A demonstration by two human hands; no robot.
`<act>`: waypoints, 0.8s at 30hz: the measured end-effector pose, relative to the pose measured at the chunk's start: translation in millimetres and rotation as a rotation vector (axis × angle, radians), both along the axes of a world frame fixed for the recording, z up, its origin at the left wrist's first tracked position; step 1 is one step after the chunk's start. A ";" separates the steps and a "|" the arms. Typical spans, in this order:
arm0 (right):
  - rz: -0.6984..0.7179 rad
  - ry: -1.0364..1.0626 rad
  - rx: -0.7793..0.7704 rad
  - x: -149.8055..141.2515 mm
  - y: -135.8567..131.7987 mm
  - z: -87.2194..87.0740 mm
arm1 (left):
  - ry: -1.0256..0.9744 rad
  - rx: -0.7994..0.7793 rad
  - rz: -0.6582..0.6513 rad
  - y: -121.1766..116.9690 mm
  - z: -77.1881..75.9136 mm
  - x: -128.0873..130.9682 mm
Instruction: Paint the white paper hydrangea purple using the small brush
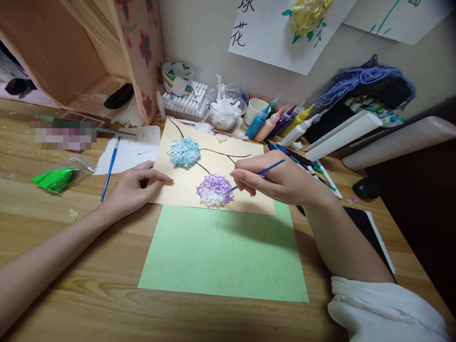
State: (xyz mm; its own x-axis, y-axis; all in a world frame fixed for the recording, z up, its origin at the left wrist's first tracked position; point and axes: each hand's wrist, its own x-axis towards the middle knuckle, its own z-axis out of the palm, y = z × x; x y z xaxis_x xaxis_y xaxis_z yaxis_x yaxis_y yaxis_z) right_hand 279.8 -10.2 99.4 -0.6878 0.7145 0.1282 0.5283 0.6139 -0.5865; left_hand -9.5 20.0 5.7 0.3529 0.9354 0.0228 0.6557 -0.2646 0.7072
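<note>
My right hand (265, 178) pinches a thin blue paintbrush (272, 167), its tip touching the right side of a purple-and-white shredded-paper flower (214, 190). The lower part of that flower is still white. It sits on a cream paper sheet (185, 187) with black drawn stems and a blue-and-white shredded flower (184, 152) at upper left. At the sheet's left edge, my left hand (137, 184) holds the paper with thumb and forefinger close together. Under the cream sheet lies a green paper sheet (224, 256).
A second blue brush (110, 168) rests on a torn white paper (137, 142). Further left lies a bag with green material (57, 178). Along the wall stand a tape roll (177, 78), a bowl of white paper shreds (226, 110), paint bottles (258, 119) and scattered pens (313, 164).
</note>
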 end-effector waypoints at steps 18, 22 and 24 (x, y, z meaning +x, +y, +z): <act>0.014 0.012 0.058 1.0 -1.0 1.7 | 0.007 0.006 0.002 0.0 1.7 0.9; 0.016 -0.018 0.031 0.4 -0.8 0.5 | 0.014 0.006 -0.003 -0.1 1.1 -0.6; 0.021 -0.027 0.040 -0.5 -0.6 -0.8 | 0.017 0.010 -0.002 0.2 0.6 -1.2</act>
